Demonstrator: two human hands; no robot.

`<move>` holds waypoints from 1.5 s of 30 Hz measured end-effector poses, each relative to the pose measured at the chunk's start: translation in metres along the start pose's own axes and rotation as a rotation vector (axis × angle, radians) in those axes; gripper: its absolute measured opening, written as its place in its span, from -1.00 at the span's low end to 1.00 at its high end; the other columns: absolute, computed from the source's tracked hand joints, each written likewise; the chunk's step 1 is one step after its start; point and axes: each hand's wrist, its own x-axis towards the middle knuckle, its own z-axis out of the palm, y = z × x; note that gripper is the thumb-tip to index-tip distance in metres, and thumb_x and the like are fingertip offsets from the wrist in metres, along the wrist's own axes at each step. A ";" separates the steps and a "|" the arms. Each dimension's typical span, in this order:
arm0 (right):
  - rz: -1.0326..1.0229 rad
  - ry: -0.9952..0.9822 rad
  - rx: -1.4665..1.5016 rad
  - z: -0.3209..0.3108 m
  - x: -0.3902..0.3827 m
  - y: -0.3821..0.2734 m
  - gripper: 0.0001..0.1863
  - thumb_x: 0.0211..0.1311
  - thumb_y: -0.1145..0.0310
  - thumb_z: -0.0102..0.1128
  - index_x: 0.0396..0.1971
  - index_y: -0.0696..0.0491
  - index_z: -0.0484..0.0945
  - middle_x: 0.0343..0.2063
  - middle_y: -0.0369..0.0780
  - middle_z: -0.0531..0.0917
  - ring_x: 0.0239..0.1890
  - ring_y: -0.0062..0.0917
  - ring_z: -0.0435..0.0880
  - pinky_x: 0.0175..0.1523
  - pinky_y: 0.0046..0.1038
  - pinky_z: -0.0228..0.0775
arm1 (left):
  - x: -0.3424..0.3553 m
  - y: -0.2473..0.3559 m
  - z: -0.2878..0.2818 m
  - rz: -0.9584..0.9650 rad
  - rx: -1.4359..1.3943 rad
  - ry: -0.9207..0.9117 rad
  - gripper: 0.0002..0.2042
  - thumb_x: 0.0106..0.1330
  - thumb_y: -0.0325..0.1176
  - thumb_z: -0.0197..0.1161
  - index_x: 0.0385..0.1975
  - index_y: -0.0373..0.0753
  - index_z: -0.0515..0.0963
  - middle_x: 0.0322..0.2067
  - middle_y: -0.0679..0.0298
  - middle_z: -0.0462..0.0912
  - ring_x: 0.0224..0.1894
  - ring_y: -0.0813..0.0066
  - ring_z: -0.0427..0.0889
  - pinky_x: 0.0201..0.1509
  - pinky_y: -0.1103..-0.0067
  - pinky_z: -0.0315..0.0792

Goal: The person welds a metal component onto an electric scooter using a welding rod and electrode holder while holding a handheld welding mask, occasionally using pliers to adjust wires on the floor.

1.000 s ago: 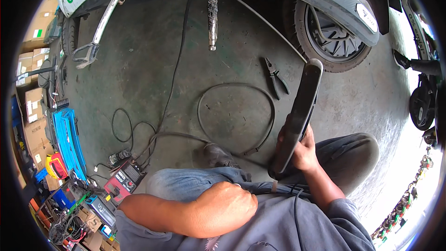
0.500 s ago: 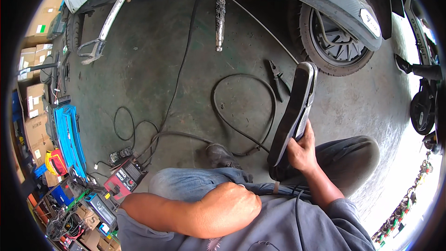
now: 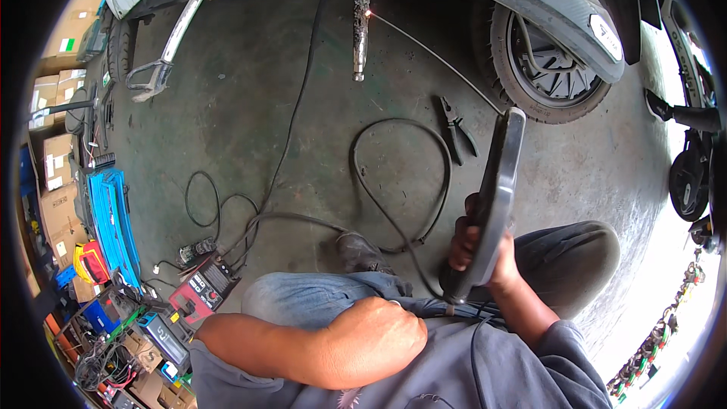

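Observation:
My right hand (image 3: 501, 261) is wrapped around a long black welding electrode holder (image 3: 496, 189), tilted with its upper end away from me. A thin welding rod (image 3: 439, 59) runs from that end toward the far left. Its tip meets a rough, crusted metal bar (image 3: 361, 30) under a scooter (image 3: 522, 7), and a small bright glow shows at the contact. A black cable (image 3: 447, 174) leaves the holder's near end and loops over the floor. My left hand (image 3: 382, 337) is a closed fist against my lap, with its palm side hidden and nothing visibly sticking out.
Pliers (image 3: 458, 132) lie on the floor left of the holder. A red welding machine (image 3: 204, 288) stands at left, among cables and tools. Beyond it are blue folded sheets (image 3: 115, 220) and cardboard boxes (image 3: 60, 163). The scooter's wheel (image 3: 545, 68) is at the far right.
The electrode holder has turned in my right hand and shifted slightly right; my fingers now show on its left side. The glow at the rod's tip is brighter. My left fist has stayed still.

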 end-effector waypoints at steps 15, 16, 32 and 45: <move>-0.158 -0.207 -0.909 0.046 -0.004 -0.006 -0.05 -0.07 0.70 -0.01 0.42 0.25 -0.15 0.29 -0.02 0.25 0.34 -0.31 0.25 0.35 -0.36 0.14 | 0.056 -0.061 0.014 -0.431 -0.879 1.005 -0.14 -0.21 -0.03 0.63 -0.02 -0.43 0.28 -0.10 -0.08 0.44 -0.02 0.02 0.52 0.11 0.31 0.39; -0.235 -0.248 -1.093 0.049 0.005 -0.011 -0.12 -0.06 0.66 0.02 0.39 0.28 -0.02 0.21 -0.02 0.37 0.28 -0.31 0.35 0.33 -0.35 0.20 | 0.055 -0.068 0.019 -0.462 -0.900 1.028 -0.17 -0.14 -0.04 0.62 0.02 -0.40 0.28 -0.12 0.04 0.45 -0.02 0.24 0.49 0.06 0.40 0.41; 0.021 0.571 -2.206 -0.134 0.188 0.010 -0.19 0.03 0.39 0.31 0.27 0.15 0.09 0.11 0.09 0.35 0.13 -0.04 0.50 0.17 -0.23 0.45 | -0.023 -0.086 0.018 -0.574 -0.987 1.244 -0.47 -0.02 -0.47 0.49 -0.07 -0.33 0.35 -0.22 0.25 0.44 -0.24 0.51 0.48 -0.14 0.55 0.46; -0.186 0.303 -1.121 -0.047 0.122 -0.027 -0.67 0.04 0.51 0.02 -0.13 0.23 0.39 -0.15 -0.01 0.62 -0.25 -0.28 0.69 -0.13 -0.37 0.51 | -0.101 -0.065 -0.016 -0.533 -0.622 1.368 -0.39 -0.07 -0.57 0.33 0.10 -0.33 0.38 -0.09 0.26 0.49 -0.02 0.45 0.47 0.10 0.50 0.38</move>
